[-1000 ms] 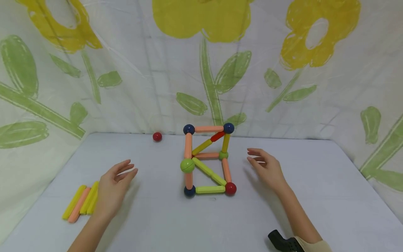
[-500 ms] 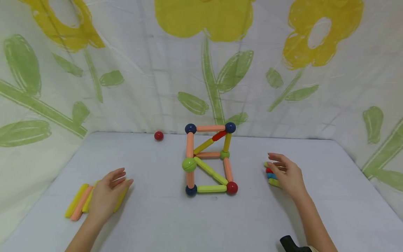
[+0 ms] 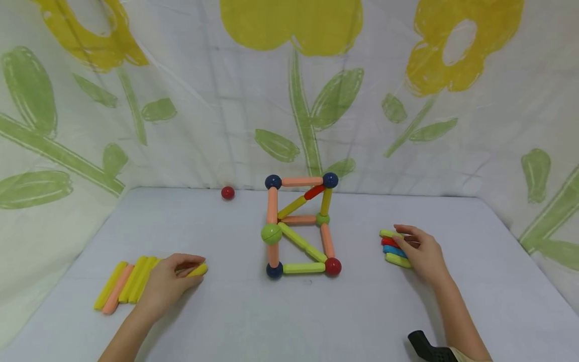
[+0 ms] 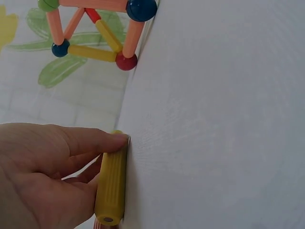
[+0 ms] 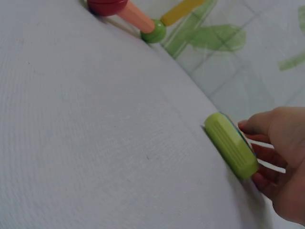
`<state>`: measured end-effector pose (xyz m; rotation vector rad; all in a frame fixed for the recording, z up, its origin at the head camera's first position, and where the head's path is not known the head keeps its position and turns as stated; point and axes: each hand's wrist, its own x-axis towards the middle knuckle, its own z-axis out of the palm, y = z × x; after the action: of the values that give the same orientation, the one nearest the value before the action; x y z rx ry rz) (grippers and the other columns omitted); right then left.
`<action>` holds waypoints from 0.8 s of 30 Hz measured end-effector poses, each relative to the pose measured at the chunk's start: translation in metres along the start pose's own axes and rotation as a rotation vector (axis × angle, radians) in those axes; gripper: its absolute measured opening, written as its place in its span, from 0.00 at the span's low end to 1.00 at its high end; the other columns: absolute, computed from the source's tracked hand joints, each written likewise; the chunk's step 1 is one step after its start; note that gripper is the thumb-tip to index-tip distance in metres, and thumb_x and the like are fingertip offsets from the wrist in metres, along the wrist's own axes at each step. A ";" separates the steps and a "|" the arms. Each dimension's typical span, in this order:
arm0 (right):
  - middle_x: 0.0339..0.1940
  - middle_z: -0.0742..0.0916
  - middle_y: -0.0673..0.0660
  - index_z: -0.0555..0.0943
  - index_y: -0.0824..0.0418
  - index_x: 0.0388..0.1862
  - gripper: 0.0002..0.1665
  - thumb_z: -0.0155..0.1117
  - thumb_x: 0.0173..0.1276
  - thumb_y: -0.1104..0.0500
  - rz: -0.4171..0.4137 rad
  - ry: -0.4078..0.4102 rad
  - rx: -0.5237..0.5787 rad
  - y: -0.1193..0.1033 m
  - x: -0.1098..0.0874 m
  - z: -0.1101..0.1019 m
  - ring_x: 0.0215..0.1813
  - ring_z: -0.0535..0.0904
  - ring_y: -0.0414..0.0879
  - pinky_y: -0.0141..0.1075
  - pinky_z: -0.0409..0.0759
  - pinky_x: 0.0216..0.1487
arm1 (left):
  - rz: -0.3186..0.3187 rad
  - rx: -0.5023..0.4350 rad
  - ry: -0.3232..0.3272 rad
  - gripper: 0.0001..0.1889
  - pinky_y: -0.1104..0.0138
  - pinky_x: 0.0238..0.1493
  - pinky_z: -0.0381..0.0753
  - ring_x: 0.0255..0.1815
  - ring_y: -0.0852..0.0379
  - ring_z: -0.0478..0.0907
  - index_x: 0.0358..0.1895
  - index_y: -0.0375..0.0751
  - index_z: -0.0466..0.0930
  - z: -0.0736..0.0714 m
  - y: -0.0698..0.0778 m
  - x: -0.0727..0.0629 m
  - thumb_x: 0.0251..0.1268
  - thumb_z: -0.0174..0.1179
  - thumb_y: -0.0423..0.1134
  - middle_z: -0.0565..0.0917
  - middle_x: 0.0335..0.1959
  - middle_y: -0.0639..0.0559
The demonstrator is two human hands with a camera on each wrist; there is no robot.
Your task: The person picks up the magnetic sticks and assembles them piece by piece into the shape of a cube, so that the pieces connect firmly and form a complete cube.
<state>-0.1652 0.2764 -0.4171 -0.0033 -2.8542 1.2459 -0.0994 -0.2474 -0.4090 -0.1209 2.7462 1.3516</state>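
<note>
In the head view my left hand (image 3: 168, 284) pinches a yellow magnetic rod (image 3: 198, 270) between thumb and fingers, right of a row of yellow rods (image 3: 134, 281) and one peach rod (image 3: 118, 290). The left wrist view shows this yellow rod (image 4: 112, 186) close over the table, a metal dot in its end. On the right, my right hand (image 3: 422, 257) has its index finger and thumb about the farthest light green rod (image 3: 388, 233) of another row. Beside it lie a red rod (image 3: 390, 242), a blue rod (image 3: 393, 251) and a nearer light green rod (image 3: 398, 260).
A frame of magnetic rods and balls (image 3: 304, 268) stands mid-table, with dark blue, green and red balls at its joints. Far back lies a loose red ball (image 3: 228, 192). A cloth with painted flowers (image 3: 181, 146) hangs behind the white table (image 3: 253, 322).
My left hand has picked a yellow rod from the left row and moved it right. My right hand has moved right, away from the frame, down to the right-hand rods.
</note>
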 end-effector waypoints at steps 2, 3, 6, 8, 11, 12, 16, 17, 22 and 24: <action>0.67 0.80 0.73 0.75 0.68 0.73 0.28 0.57 0.84 0.52 0.014 -0.017 -0.022 0.002 0.002 0.001 0.64 0.79 0.66 0.30 0.76 0.52 | 0.014 0.025 -0.008 0.18 0.66 0.52 0.88 0.59 0.40 0.85 0.58 0.28 0.84 0.000 0.001 -0.001 0.66 0.72 0.29 0.86 0.57 0.34; 0.66 0.80 0.74 0.75 0.69 0.73 0.28 0.56 0.85 0.52 0.019 -0.023 -0.028 0.003 0.003 0.002 0.63 0.78 0.66 0.34 0.77 0.53 | 0.025 0.037 -0.012 0.18 0.66 0.51 0.89 0.57 0.42 0.86 0.57 0.29 0.85 0.000 0.001 -0.001 0.66 0.73 0.30 0.87 0.56 0.36; 0.66 0.80 0.74 0.75 0.70 0.73 0.28 0.55 0.85 0.53 0.034 -0.024 -0.030 0.004 0.004 0.004 0.63 0.78 0.65 0.41 0.77 0.54 | 0.065 0.050 -0.022 0.17 0.69 0.49 0.88 0.52 0.46 0.87 0.55 0.33 0.88 0.001 0.002 -0.003 0.64 0.74 0.32 0.89 0.53 0.40; 0.66 0.79 0.74 0.74 0.70 0.73 0.28 0.54 0.86 0.52 0.045 -0.020 -0.023 0.004 0.004 0.005 0.62 0.77 0.64 0.41 0.77 0.55 | 0.084 0.047 -0.036 0.17 0.73 0.46 0.86 0.49 0.49 0.87 0.55 0.35 0.88 0.001 0.003 -0.003 0.65 0.74 0.33 0.90 0.52 0.43; 0.67 0.77 0.74 0.74 0.71 0.73 0.29 0.53 0.86 0.51 0.053 -0.019 -0.016 0.004 0.006 0.005 0.61 0.76 0.63 0.40 0.76 0.53 | 0.100 0.031 -0.067 0.16 0.77 0.46 0.83 0.51 0.50 0.87 0.56 0.36 0.89 0.003 0.003 -0.002 0.65 0.74 0.35 0.91 0.52 0.44; 0.66 0.77 0.74 0.74 0.71 0.73 0.29 0.53 0.86 0.51 0.054 -0.020 -0.016 0.004 0.007 0.005 0.61 0.76 0.62 0.40 0.76 0.52 | 0.103 0.029 -0.078 0.17 0.78 0.46 0.82 0.52 0.49 0.87 0.56 0.37 0.88 0.003 0.003 -0.002 0.66 0.74 0.35 0.90 0.52 0.44; 0.64 0.77 0.74 0.75 0.73 0.71 0.28 0.53 0.86 0.53 0.059 -0.013 -0.021 0.005 0.007 0.007 0.59 0.75 0.62 0.40 0.75 0.51 | 0.120 0.045 -0.083 0.17 0.77 0.47 0.83 0.54 0.48 0.87 0.55 0.36 0.88 0.005 0.003 -0.001 0.65 0.75 0.36 0.90 0.53 0.44; 0.63 0.77 0.74 0.75 0.73 0.70 0.27 0.52 0.86 0.53 0.062 -0.010 -0.022 0.005 0.007 0.007 0.59 0.75 0.61 0.39 0.75 0.52 | 0.122 0.048 -0.081 0.17 0.76 0.47 0.83 0.53 0.48 0.87 0.55 0.36 0.88 0.005 0.003 -0.001 0.65 0.75 0.36 0.90 0.53 0.44; 0.63 0.76 0.74 0.74 0.75 0.70 0.26 0.52 0.86 0.55 0.056 -0.012 -0.024 0.006 0.008 0.009 0.58 0.74 0.61 0.38 0.74 0.50 | 0.112 0.063 -0.078 0.15 0.74 0.47 0.85 0.51 0.51 0.87 0.53 0.38 0.89 0.007 0.003 -0.001 0.65 0.75 0.36 0.90 0.52 0.45; 0.62 0.76 0.74 0.75 0.75 0.69 0.27 0.52 0.86 0.55 0.046 -0.018 -0.030 0.006 0.009 0.009 0.56 0.73 0.59 0.38 0.74 0.48 | 0.108 0.065 -0.080 0.15 0.73 0.48 0.86 0.51 0.51 0.87 0.53 0.38 0.89 0.008 0.004 -0.002 0.65 0.75 0.36 0.90 0.51 0.46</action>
<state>-0.1747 0.2737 -0.4275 -0.0591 -2.9042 1.2164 -0.0974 -0.2390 -0.4104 0.0853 2.7619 1.2599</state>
